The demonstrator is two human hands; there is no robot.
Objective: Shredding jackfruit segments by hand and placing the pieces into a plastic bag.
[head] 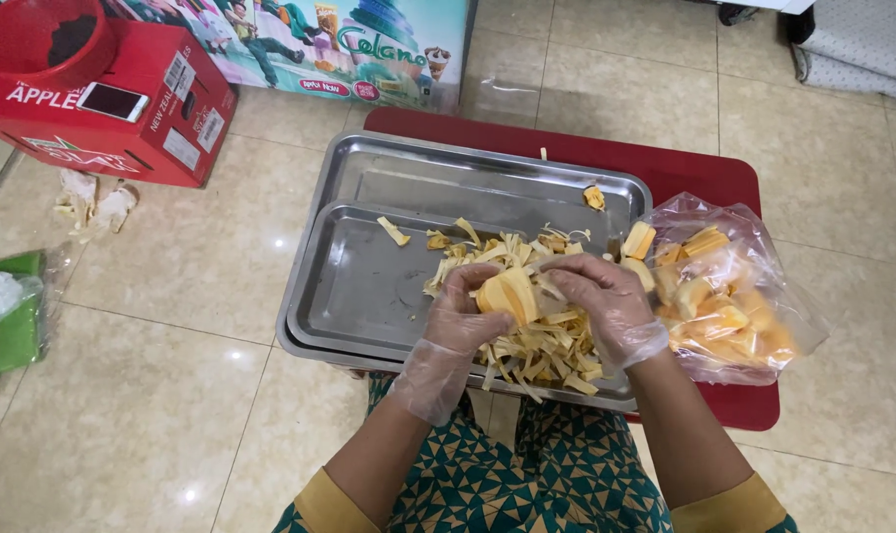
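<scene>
My left hand [461, 318] and my right hand [602, 302], both in thin clear gloves, grip one yellow jackfruit pod [508, 293] between them over a steel tray [357, 286]. Under the hands lies a heap of pale yellow fibre strips [542, 345]. The smaller tray rests on a larger steel tray [438, 170]. A clear plastic bag of yellow pods [724, 306] lies open to the right of my right hand, on a low red table [704, 176].
A red cardboard box [122, 118] with a phone [112, 101] on top stands at the far left on the tiled floor. Green and white bags [8, 316] lie at the left edge. A colourful printed panel [349, 44] stands behind the trays.
</scene>
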